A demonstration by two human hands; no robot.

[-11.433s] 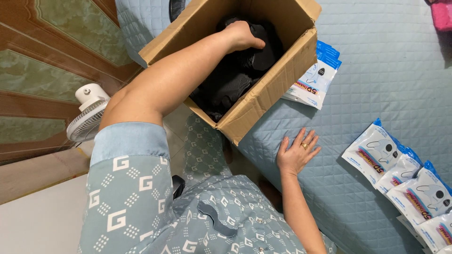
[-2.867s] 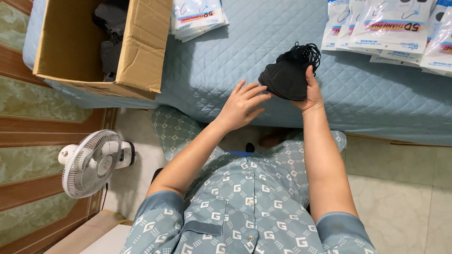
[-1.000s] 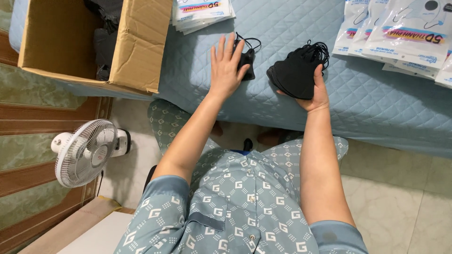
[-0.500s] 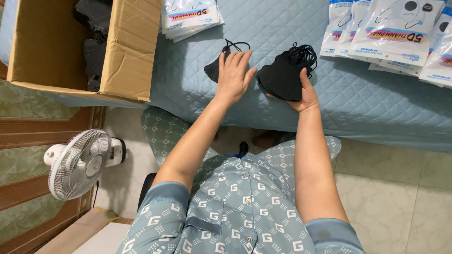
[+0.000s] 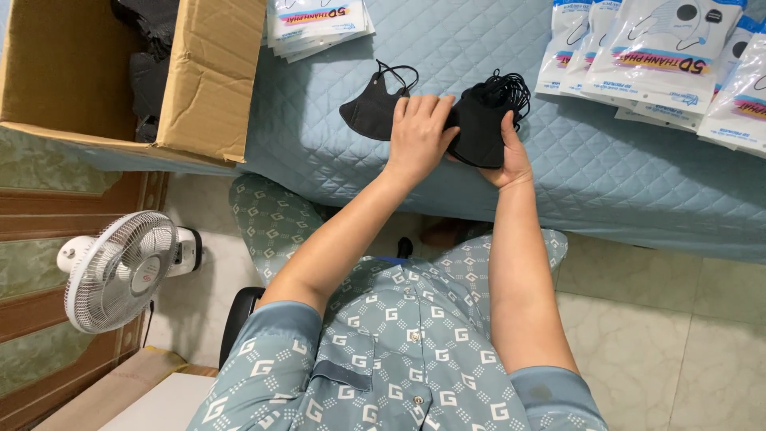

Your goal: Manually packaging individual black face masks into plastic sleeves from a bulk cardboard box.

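My right hand (image 5: 511, 156) holds a stack of black face masks (image 5: 484, 120) from below, their ear loops bunched at the top. My left hand (image 5: 418, 132) lies on the stack's left edge, fingers curled over it. A single black mask (image 5: 369, 112) rests flat on the blue quilted bed (image 5: 606, 183) just left of my left hand, its ear loop sticking up.
A cardboard box (image 5: 209, 80) with dark items inside sits on the bed at the left. Packaged masks in white bags lie at the top middle (image 5: 317, 22) and top right (image 5: 666, 56). A white fan (image 5: 120, 270) stands on the floor at the left.
My left hand laid one black mask on the bed, then left it and came back right to the stack in my right hand.
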